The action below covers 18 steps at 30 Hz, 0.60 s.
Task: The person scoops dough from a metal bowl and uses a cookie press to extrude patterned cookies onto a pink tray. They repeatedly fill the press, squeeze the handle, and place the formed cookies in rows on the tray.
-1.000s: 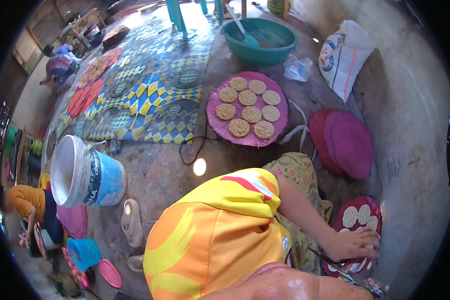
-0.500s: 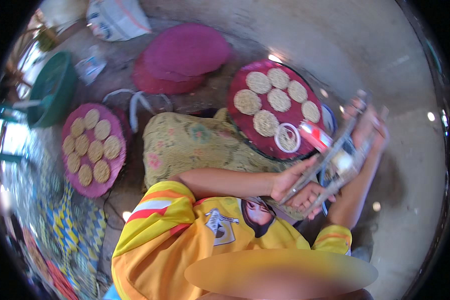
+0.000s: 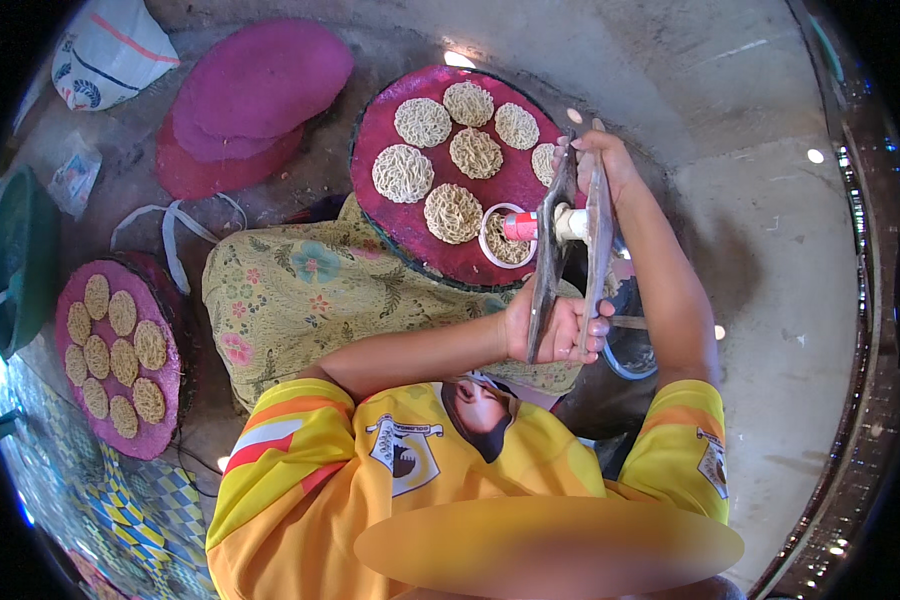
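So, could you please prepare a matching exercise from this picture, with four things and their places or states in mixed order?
1. two-handled press
2. white ring
3. white sack
4. round mats

A. upper-left corner
B. around noodles, on the red tray
C. overlapping on the floor
D. in the left hand and right hand

Pairs: 1-D, 2-B, 3-A, 4-C

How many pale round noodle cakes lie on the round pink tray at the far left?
10 noodle cakes on the pink tray, in rough columns from left: two, three, three, two. None looks hidden.
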Tool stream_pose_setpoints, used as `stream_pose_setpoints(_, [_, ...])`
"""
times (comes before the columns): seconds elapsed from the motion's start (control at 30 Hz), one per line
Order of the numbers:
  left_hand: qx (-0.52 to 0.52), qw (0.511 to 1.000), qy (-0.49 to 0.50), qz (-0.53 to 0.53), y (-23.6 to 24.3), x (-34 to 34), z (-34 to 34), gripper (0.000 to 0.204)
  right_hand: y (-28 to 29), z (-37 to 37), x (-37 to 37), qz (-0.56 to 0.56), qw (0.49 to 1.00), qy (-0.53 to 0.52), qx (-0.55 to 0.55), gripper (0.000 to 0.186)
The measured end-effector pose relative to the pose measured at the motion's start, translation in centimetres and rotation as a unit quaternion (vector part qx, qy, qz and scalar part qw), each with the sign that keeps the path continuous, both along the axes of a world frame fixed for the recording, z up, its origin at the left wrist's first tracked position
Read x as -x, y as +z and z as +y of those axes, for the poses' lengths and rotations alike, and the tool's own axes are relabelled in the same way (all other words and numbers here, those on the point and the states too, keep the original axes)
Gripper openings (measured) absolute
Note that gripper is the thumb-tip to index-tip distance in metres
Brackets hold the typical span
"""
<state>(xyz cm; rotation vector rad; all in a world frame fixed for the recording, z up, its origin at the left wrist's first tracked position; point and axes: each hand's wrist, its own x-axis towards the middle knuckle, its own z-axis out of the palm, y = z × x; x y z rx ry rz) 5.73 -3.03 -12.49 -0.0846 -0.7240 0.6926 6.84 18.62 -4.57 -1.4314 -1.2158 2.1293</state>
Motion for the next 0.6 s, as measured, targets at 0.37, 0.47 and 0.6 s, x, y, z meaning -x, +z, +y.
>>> stream_pose_setpoints(0.37, [-0.002,1.0,0.0,0.021,-0.9,0.6,1.9,0.06,0.4,-0.4,2.0,-0.051,0.986,-0.043,-0.151,0.065])
stream_pose_setpoints(0.47, [0.004,0.999,-0.047,-0.007,-0.7,-0.2,2.1,0.075,0.7,-0.3,0.8,-0.096,0.979,-0.016,-0.181,0.054])
stream_pose_setpoints(0.6, [0.01,0.999,-0.041,0.03,-0.2,-1.1,1.1,0.064,0.8,-0.9,-0.4,-0.16,0.977,-0.022,-0.141,0.033])
